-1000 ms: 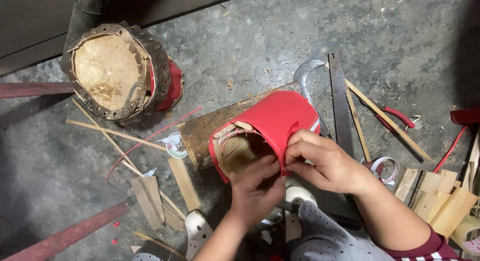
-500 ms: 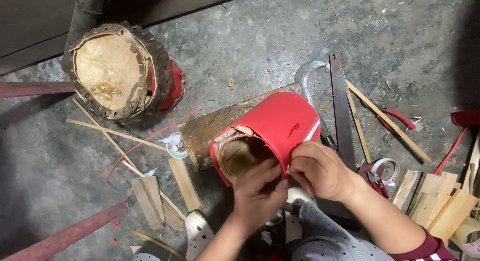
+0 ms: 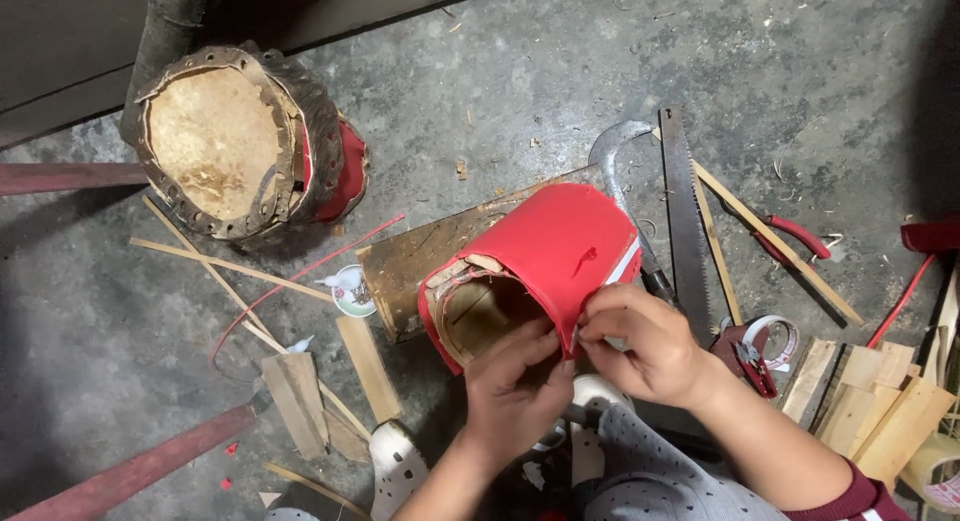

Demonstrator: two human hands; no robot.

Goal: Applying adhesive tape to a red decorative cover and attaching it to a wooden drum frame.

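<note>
Both hands meet at the near edge of the red sheet point(image 3: 560, 246) wrapped round the drum shell point(image 3: 480, 316): the left hand point(image 3: 515, 386) has its fingertips pressed together on the sheet's lower edge by the shell's open mouth, and the right hand point(image 3: 640, 341) pinches the same edge just beside it, thumb against forefinger. The shell lies on its side on a brown board point(image 3: 410, 261) on the concrete floor point(image 3: 520, 71), mouth towards the person. To my eye, this seam needs even tension, so the two grips should stay close, pull the edge flat along the rim, and smooth out from the seam so no wrinkle gets trapped. Just right of the shell lie a curved blade point(image 3: 620, 146) and a handsaw point(image 3: 682, 221), near enough to mind the wrist. Further right, red-handled pliers point(image 3: 790, 236); up left of the shell, a finished skin-topped drum point(image 3: 240, 146).
</note>
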